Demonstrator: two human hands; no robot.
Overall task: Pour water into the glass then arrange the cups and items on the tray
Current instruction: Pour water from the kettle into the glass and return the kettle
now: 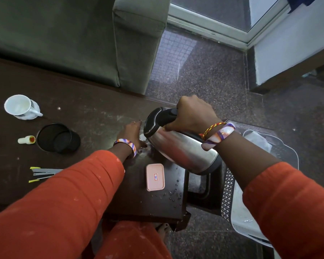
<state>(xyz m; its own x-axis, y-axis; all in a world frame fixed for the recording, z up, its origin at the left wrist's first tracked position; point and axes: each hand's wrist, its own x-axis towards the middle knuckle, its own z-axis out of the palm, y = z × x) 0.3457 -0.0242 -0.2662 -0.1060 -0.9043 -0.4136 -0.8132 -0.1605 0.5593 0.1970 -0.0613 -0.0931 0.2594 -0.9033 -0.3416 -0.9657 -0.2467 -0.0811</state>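
The right hand [193, 114] is wrapped tight round the black handle of the steel kettle [183, 146], tipped spout-down toward the glass [142, 134], which the left hand [130, 134] steadies with fingers curled round it; the glass is mostly hidden. A filled kettle likely hangs heavy, so the handle is the sound hold, while thin wet glass is slippery and fragile. On the dark table [94, 116] lie a pink box [155, 177], a black cup [58, 137], a white mug [22, 107] and spilled drops. The clear tray [286, 146] waits right, partly behind the arm.
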